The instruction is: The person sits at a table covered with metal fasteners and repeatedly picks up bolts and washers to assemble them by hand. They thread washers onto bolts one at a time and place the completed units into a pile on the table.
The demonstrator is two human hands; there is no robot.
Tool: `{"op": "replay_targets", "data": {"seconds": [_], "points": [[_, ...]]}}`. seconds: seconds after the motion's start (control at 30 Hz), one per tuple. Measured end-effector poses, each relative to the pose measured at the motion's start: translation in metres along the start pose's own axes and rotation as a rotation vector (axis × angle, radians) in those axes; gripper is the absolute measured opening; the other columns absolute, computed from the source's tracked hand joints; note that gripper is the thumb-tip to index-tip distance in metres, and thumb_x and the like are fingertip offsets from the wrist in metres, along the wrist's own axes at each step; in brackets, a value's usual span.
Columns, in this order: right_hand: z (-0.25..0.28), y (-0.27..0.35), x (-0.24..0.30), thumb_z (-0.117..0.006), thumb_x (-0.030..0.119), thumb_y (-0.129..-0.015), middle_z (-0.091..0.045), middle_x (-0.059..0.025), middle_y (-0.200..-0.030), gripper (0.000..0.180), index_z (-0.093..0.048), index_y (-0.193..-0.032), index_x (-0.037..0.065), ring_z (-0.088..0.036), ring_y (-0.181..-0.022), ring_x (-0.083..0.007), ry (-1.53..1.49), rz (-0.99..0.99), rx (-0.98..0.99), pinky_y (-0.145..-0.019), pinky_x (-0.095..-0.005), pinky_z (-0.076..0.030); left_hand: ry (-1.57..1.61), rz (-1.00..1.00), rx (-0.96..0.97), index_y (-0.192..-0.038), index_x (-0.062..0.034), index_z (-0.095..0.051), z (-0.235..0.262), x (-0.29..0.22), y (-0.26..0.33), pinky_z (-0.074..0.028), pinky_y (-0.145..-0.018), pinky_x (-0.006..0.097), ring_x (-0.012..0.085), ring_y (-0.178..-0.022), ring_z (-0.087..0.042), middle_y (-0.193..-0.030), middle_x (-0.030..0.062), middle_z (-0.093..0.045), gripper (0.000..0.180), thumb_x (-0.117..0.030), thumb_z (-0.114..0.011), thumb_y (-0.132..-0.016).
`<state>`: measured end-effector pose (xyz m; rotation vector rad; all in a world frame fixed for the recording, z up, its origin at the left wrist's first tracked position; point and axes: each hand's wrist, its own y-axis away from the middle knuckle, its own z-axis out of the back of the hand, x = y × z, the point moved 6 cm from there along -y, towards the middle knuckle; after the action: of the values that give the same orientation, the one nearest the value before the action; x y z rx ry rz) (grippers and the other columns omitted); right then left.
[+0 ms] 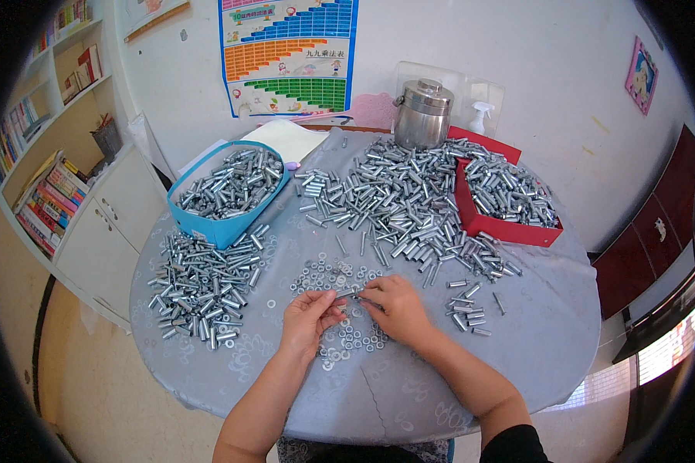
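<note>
Both hands meet over the near middle of the bench (455, 370), working on one silver bolt (347, 292) that lies nearly level between them, just above the loose nuts (353, 338). The fingers of the left hand (309, 318) are pinched together on its left end, thumb on top, with the lower fingers curled loosely beneath. The fingers of the right hand (398, 309) are bent and drawn in on its right end; whether they also have a small part there is too small to tell. Nuts and washers (334, 356) spread around the hands, both beyond them and on the near side. To the left lies a pile of metal sleeves (208, 297), touching or just beside a blue box (225, 229) filled with more metal pieces. A wide heap of bolts and sleeves (409, 193) covers the far middle, running up to a red box (510, 227), itself heaped with similar pieces. A lidded steel pot (423, 123) stands behind the heap, and white paper (289, 142) lies behind the blue box.
</note>
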<state>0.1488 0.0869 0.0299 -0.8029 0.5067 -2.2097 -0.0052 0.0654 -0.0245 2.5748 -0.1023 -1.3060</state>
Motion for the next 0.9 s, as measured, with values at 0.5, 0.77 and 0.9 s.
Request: {"op": "replay_targets", "data": {"seconds": [0.5, 0.77, 0.9], "points": [[-0.007, 0.000, -0.005, -0.064, 0.015, -0.073, -0.059, -0.0071, -0.084, 0.017, -0.063, -0.087, 0.007, -0.054, -0.085, -0.0251, 0.033, -0.004, 0.145, -0.075, -0.0364, -0.039, -0.010, -0.001, -0.002, -0.087, -0.0009, -0.056, -0.001, 0.001, 0.000, -0.055, -0.061, 0.028, 0.0136, -0.065, -0.060, -0.085, 0.0159, -0.062, 0.012, -0.011, -0.061, -0.082], [0.012, 0.000, -0.016, -0.064, 0.007, -0.077, -0.061, -0.0054, -0.086, 0.019, -0.063, -0.096, 0.005, -0.056, -0.079, -0.0148, -0.511, -0.333, -0.089, -0.069, -0.0258, -0.043, -0.027, 0.017, -0.041, -0.088, -0.0004, -0.055, 0.002, 0.001, 0.001, -0.055, -0.061, 0.027, 0.0133, -0.064, -0.060, -0.085, 0.0161, -0.062, 0.014, -0.012, -0.061, -0.082], [0.011, 0.000, -0.012, -0.065, 0.004, -0.075, -0.061, -0.0057, -0.090, 0.021, -0.063, -0.097, 0.005, -0.057, -0.083, -0.0143, -0.529, -0.278, -0.064, -0.072, -0.0252, -0.044, -0.039, 0.015, -0.040, -0.087, -0.0005, -0.055, 0.001, 0.002, 0.000, -0.055, -0.061, 0.027, 0.0133, -0.065, -0.060, -0.084, 0.0158, -0.062, 0.014, -0.011, -0.062, -0.082]]}}
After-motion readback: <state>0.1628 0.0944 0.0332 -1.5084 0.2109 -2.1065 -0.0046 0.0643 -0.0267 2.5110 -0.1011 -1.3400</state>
